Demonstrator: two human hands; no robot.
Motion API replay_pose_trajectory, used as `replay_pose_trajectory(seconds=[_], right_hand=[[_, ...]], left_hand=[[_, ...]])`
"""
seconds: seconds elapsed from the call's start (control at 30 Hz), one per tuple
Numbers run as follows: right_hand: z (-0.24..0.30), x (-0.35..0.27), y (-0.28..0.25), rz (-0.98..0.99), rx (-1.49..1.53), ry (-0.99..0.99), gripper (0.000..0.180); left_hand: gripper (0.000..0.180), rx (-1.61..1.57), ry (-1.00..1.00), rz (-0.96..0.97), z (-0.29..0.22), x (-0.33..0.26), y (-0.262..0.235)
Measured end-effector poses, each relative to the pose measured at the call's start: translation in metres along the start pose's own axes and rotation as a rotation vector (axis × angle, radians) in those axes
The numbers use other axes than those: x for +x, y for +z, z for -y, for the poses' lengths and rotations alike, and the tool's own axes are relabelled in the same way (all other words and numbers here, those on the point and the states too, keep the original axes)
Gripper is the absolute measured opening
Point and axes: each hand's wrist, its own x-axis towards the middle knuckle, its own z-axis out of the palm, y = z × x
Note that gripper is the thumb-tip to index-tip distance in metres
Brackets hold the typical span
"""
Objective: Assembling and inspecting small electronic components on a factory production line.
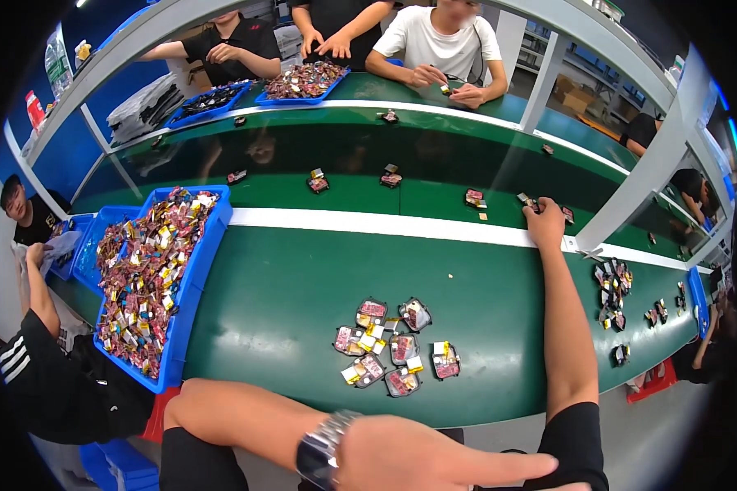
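Observation:
My right hand [546,221] reaches far across the dividing rail to the belt, its fingers closed on a small black-cased circuit board assembly [531,202]. Another circuit board assembly [567,214] lies just beside that hand. Low in the view, my left hand [434,454] crosses in front of me, a metal-banded watch [326,450] on its wrist. Its index finger stretches out to the right and nothing shows in it; the lower fingers are cut off. Ahead of it, a cluster of several black-cased assemblies [403,349] with pinkish boards and yellow-and-white parts lies on the green work surface [287,303].
A blue tray [190,315] heaped with small boards stands at left. The white rail [368,226] divides my surface from the belt [352,196], where several assemblies lie spaced out. More assemblies [612,290] lie at right, near a metal post [630,184]. People work across the belt.

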Motion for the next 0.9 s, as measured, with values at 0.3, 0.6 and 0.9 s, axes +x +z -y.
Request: replay_pose_trajectory(seconds=[0.3, 0.6, 0.9], right_hand=[[0.100, -0.058, -0.053, 0.213, 0.626, -0.378, 0.051], [0.183, -0.153, -0.089, 0.652, 0.693, -0.798, 0.056], [0.191, -0.171, -0.076, 0.255, 0.508, -0.867, 0.020]], left_hand=[[0.021, 0.212, -1.311, 0.024, 0.096, -0.108, -0.084], [0.039, -0.754, -1.746, -0.122, 0.111, -0.148, -0.108], [0.036, -0.667, -1.715, -0.268, 0.104, -0.141, -0.094]])
